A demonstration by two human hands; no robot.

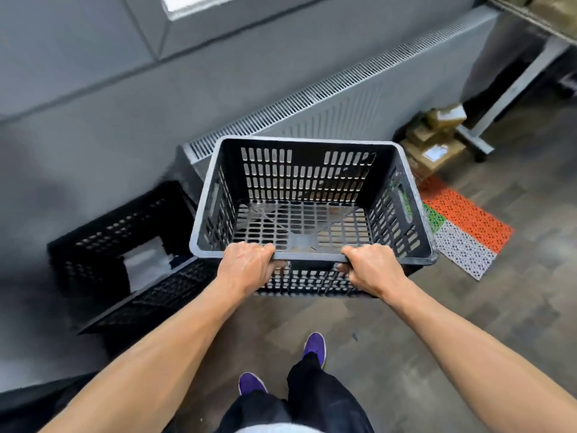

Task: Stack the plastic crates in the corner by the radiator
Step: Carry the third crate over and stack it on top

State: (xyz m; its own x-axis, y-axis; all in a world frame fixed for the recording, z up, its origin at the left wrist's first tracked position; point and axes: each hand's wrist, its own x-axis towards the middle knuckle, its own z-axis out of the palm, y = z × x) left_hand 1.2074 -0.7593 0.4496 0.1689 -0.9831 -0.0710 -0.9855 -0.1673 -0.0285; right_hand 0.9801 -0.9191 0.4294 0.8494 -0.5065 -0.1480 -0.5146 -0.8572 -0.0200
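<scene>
Your left hand (pixel 249 264), right hand (pixel 371 271) grip grey crate (pixel 307 179) at near rim; hold level, align over black crate (pixel 109 235) lower left.

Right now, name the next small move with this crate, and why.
Likely swing the grey crate leftward over the black crate on the floor beside the radiator: left hand and right hand grip its near rim, and it hangs to that crate's right.

Cardboard boxes (pixel 434 145), orange-and-white mat (pixel 465 214)
</scene>
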